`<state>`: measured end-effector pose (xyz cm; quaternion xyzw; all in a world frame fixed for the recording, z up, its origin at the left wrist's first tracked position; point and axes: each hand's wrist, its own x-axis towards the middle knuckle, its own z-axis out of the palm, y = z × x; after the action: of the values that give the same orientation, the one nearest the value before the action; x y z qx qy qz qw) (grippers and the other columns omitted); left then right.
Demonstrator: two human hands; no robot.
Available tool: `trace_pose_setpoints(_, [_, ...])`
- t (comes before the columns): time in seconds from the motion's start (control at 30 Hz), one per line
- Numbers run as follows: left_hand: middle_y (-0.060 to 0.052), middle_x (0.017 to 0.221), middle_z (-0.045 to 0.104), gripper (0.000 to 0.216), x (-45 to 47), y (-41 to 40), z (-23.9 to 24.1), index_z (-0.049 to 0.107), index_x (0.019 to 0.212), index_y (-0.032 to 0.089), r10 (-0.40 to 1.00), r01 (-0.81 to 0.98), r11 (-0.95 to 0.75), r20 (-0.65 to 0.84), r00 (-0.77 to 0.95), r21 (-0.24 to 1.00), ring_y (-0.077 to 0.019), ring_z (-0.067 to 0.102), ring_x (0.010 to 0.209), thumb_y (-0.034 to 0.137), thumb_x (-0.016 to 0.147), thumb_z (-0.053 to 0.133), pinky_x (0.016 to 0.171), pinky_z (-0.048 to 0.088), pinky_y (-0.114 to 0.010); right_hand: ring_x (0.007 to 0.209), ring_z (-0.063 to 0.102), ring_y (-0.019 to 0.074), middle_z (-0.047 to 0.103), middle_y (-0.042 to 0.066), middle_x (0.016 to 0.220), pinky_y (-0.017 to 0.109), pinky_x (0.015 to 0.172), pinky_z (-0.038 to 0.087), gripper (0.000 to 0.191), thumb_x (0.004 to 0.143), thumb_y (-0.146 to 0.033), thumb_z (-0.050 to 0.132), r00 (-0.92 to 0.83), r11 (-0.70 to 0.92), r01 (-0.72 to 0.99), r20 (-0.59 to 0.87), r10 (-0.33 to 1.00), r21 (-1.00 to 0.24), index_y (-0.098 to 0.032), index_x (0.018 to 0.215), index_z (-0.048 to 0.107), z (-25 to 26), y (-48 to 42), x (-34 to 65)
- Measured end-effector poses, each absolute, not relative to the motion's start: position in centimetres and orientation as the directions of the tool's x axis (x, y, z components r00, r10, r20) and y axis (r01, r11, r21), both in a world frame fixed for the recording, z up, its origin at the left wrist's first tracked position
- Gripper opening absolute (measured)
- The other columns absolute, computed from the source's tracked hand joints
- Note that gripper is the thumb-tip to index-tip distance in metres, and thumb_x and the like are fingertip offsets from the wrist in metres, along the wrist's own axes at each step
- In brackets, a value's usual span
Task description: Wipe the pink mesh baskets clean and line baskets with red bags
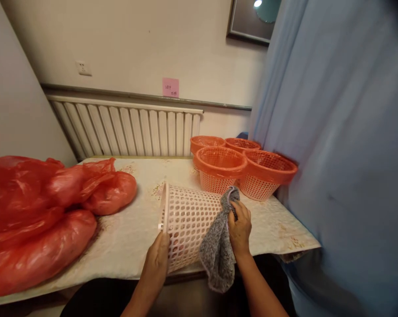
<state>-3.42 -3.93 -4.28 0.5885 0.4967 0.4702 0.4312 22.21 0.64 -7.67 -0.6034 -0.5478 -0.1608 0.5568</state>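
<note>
A pale pink perforated plastic wastebasket (pixel 189 220) lies tipped on its side at the table's front edge, its mouth facing left. My left hand (pixel 157 255) grips its rim from the near side, with the fingertips partly hidden. Bunched in my right hand (pixel 241 226) is a grey cloth (pixel 219 251), pressed to the basket's base end and hanging down over the edge. Behind stand several similar baskets, among them a front one (pixel 221 165) and a right one (pixel 267 171), upright with red plastic liners folded over their rims.
Filled red plastic bags (pixel 47 211) cover the table's left end. A flowered cloth (pixel 129 240) covers the table. Along the back wall run a white radiator (pixel 129 125) and a pipe, with a pink note (pixel 170 87) above. A blue curtain (pixel 344 145) hangs at the right.
</note>
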Motion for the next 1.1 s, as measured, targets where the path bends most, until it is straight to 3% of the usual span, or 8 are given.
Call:
trace_pose_setpoints(0.27, [-0.009,0.096,0.071,0.057,-3.3,-4.1,-5.5,0.065,0.096,0.016,0.977,0.216,-0.210,0.199,0.069,0.953,-0.0251,0.064,0.090,0.062,0.089,0.032,0.084,0.052,-0.035,0.118,0.046,0.0262,0.054,0.008,0.124,0.053,0.100,0.038,0.040,0.083,-0.011,0.045,0.137,0.427,0.804,0.827,0.546,-0.415,-0.026,0.118,0.057,-7.0,-3.5,12.5])
trace_pose_setpoints(0.43, [-0.011,0.111,0.069,0.055,-3.8,-4.2,-7.5,0.063,0.107,0.015,0.965,0.206,-0.259,0.260,0.023,0.944,-0.0262,0.060,0.109,0.058,0.089,0.034,0.102,0.043,-0.041,0.119,0.046,0.0271,0.052,0.009,0.126,0.051,0.099,0.040,0.046,0.079,-0.007,0.046,0.022,0.564,0.720,0.826,0.563,-0.404,-0.025,0.120,0.056,-6.5,-6.3,7.5])
trace_pose_setpoints(0.53, [-0.011,0.115,0.068,0.052,-3.9,-4.3,-8.4,0.062,0.111,0.016,0.966,0.212,-0.255,0.258,0.013,0.944,-0.0257,0.059,0.111,0.054,0.090,0.033,0.103,0.042,-0.042,0.115,0.048,0.0266,0.054,0.009,0.121,0.051,0.097,0.040,0.042,0.079,-0.007,0.045,0.033,0.583,0.705,0.839,0.543,-0.405,-0.023,0.116,0.058,-6.2,-6.3,6.9])
trace_pose_setpoints(0.7, [-0.011,0.112,0.069,0.053,-3.5,-4.1,-8.3,0.061,0.111,0.016,0.960,0.224,-0.279,0.279,0.033,0.934,-0.0262,0.061,0.107,0.056,0.090,0.032,0.098,0.047,-0.040,0.112,0.047,0.0258,0.054,0.010,0.121,0.048,0.096,0.039,0.038,0.080,-0.009,0.046,0.013,0.559,0.725,0.819,0.574,-0.403,-0.021,0.114,0.060,-4.3,-4.1,8.2])
trace_pose_setpoints(0.87, [-0.013,0.113,0.068,0.058,-3.4,-4.0,-8.5,0.061,0.110,0.014,0.960,0.253,-0.277,0.280,0.025,0.927,-0.0268,0.059,0.110,0.059,0.090,0.031,0.102,0.043,-0.039,0.113,0.046,0.0227,0.055,0.009,0.121,0.042,0.099,0.038,0.037,0.083,-0.009,0.045,0.044,0.505,0.748,0.791,0.610,-0.431,-0.020,0.115,0.060,-2.5,-0.6,11.0])
trace_pose_setpoints(1.1, [-0.009,0.095,0.074,0.056,-2.9,-4.5,-9.2,0.066,0.099,0.017,0.971,0.183,-0.239,0.241,0.010,0.954,-0.0249,0.066,0.091,0.062,0.087,0.034,0.085,0.052,-0.032,0.108,0.050,0.0236,0.059,0.012,0.117,0.043,0.095,0.040,0.036,0.082,-0.011,0.045,0.191,0.305,0.837,0.765,0.615,-0.454,-0.017,0.113,0.062,-4.3,3.9,18.0])
